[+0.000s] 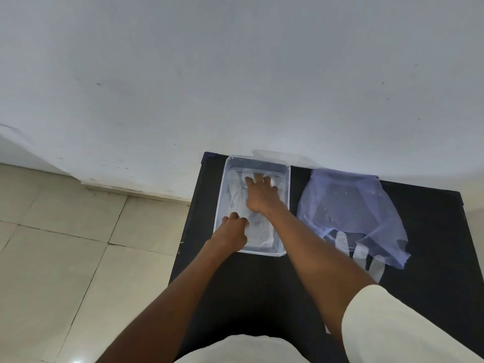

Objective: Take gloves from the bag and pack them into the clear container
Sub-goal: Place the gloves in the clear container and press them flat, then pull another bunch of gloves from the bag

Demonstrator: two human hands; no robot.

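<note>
- Clear container (284, 205) at bench (432, 218) far left corner; pale gloves (258, 229) lying inside.
- Right hand (262, 195) spread flat, pressing gloves down; left hand (231, 229) curled, pinching glove edge at near wall.
- Bag (348, 205) just right — more gloves spilling at near edge.
- Judged light, limp, springy; best pinched at cuff.

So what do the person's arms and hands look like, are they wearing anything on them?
Both hands are bare: no gloves, rings, watch or bands show on the left hand or the right hand. The forearms are uncovered too. A loose cream-white sleeve covers the right upper arm, ending above the elbow. More of the same cream-white garment shows at the bottom edge of the view.
</note>
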